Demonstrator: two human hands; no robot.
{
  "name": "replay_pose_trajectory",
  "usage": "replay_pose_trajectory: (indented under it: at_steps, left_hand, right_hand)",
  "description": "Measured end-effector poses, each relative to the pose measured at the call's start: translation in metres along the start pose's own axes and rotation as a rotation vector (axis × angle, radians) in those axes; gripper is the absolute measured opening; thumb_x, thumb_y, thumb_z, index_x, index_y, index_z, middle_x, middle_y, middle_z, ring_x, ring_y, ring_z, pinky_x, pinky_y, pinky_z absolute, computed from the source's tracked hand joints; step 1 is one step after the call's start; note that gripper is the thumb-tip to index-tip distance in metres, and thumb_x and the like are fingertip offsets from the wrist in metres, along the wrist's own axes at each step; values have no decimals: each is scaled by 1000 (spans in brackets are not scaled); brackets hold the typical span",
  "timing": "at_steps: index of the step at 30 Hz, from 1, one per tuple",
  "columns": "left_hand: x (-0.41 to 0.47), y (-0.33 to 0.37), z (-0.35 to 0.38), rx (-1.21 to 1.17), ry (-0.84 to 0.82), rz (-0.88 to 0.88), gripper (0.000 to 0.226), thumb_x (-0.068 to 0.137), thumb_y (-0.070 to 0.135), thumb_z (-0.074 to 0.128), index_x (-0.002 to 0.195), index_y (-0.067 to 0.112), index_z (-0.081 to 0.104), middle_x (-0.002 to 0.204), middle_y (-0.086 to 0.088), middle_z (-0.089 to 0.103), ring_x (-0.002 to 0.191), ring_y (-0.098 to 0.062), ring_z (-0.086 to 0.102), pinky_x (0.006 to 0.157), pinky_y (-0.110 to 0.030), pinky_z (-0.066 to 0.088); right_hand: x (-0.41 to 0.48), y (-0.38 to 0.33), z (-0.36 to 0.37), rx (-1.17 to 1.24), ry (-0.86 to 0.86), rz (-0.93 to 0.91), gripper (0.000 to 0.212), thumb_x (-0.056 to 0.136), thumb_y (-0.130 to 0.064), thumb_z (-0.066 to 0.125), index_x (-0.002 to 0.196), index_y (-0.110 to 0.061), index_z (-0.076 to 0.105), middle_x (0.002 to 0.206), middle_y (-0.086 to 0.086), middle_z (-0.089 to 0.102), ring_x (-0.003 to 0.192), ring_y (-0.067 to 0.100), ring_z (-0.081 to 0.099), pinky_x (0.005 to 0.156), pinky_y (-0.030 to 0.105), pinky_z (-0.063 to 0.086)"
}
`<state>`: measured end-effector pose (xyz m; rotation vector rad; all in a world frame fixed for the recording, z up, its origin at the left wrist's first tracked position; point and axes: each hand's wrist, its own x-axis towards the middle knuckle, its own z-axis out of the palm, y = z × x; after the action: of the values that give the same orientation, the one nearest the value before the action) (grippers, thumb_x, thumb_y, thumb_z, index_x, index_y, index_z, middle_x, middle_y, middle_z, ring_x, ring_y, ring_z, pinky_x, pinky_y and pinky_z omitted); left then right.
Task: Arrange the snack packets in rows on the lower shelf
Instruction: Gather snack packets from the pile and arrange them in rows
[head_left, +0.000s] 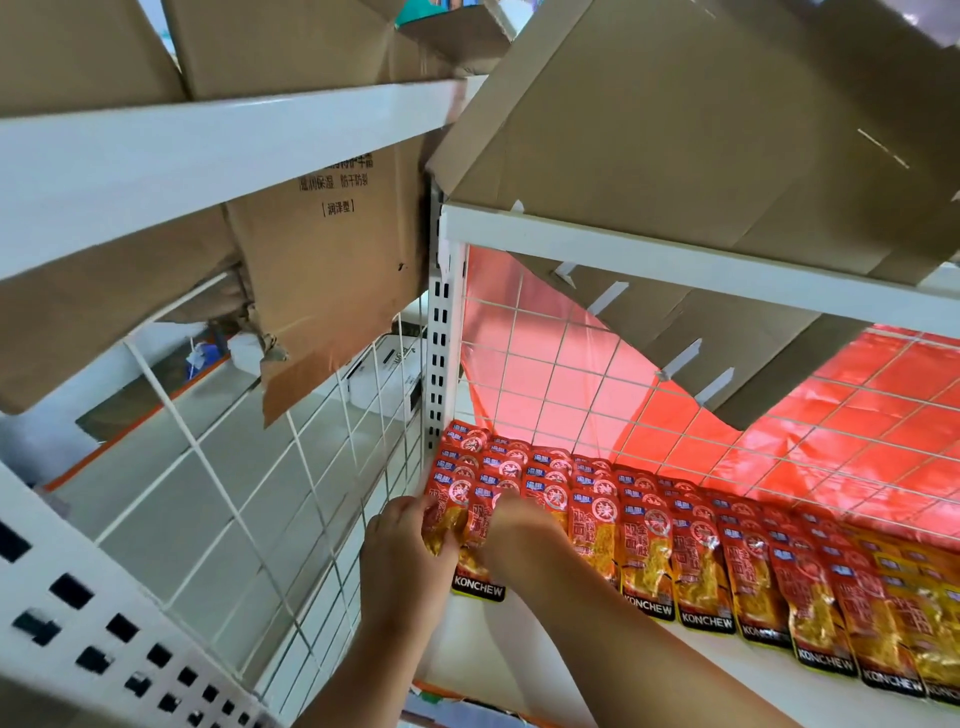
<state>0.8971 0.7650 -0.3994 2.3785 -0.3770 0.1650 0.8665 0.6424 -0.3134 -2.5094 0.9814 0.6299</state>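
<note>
Head: left hand (408, 551), right hand (514, 538) grip edge packets (475, 522).

Cardboard boxes (675, 130) overhead, red sheet (831, 410) behind.

My bare forearms (623, 639) reach forward side by side, my left grip (410, 540) curling thumb and fingers round a packet (439, 525), my right grip (519, 530) just beside it, back upward, fingertips bent down out of sight.
</note>
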Motion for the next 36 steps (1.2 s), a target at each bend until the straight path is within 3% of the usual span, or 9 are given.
replay_pose_trajectory:
  at_steps: [7, 12, 15, 19, 24, 30, 33, 36]
  left_hand:
    - [-1, 4, -3, -47, 4, -5, 49, 85, 42, 77, 129, 25, 63, 117, 6, 67, 107, -12, 59, 87, -32, 57]
    - [-2, 3, -2, -38, 33, 24, 49, 86, 48, 74, 129, 27, 60, 122, 6, 66, 109, -11, 58, 86, -33, 58]
    - [-2, 2, -1, -16, 50, 82, 47, 86, 46, 73, 125, 27, 57, 120, 3, 67, 108, -15, 61, 86, -38, 58]
    - [-2, 15, -5, -2, 87, 197, 37, 85, 42, 61, 116, 22, 60, 116, -1, 67, 103, -24, 62, 85, -42, 54]
    - [6, 64, -13, -99, 108, 295, 49, 83, 44, 52, 124, 21, 64, 125, -1, 65, 114, -27, 58, 95, -46, 49]
    - [7, 137, -20, -264, 86, 493, 49, 86, 41, 59, 129, 18, 62, 125, 0, 64, 120, -21, 55, 101, -42, 45]
    - [-2, 175, -15, -292, 84, 601, 48, 87, 36, 62, 131, 15, 62, 128, -1, 65, 122, -25, 58, 100, -48, 48]
    - [-20, 226, -10, -352, 70, 697, 48, 86, 33, 63, 131, 16, 64, 127, 1, 66, 121, -24, 59, 102, -43, 48]
  right_hand:
    - [1, 4, -1, 2, 23, -28, 60, 82, -7, 73, 133, -13, 43, 98, 5, 55, 90, 23, 55, 73, 32, 48]
    - [-1, 12, -8, -35, 106, -97, 54, 83, -22, 76, 130, -16, 48, 115, 6, 61, 95, 26, 60, 78, 35, 54]
    - [-5, 24, -14, -36, 209, -181, 42, 88, -30, 71, 123, -17, 51, 115, 6, 62, 90, 24, 56, 73, 33, 49]
    - [-16, 41, -20, 28, 412, -347, 42, 89, -38, 67, 122, -15, 55, 114, 8, 63, 105, 28, 61, 82, 33, 51]
    - [-30, 66, -41, 216, 536, -451, 50, 87, -42, 71, 130, -22, 56, 123, 3, 60, 114, 23, 58, 93, 36, 51]
    - [-53, 121, -70, 315, 717, -501, 53, 89, -45, 69, 136, -28, 52, 136, -4, 54, 126, 18, 49, 103, 32, 44]
    - [-72, 159, -88, 367, 837, -520, 55, 87, -42, 71, 137, -29, 52, 137, -8, 55, 127, 17, 48, 106, 31, 43]
    - [-96, 205, -107, 394, 905, -532, 57, 85, -43, 67, 138, -33, 48, 136, -11, 53, 127, 13, 46, 107, 32, 41]
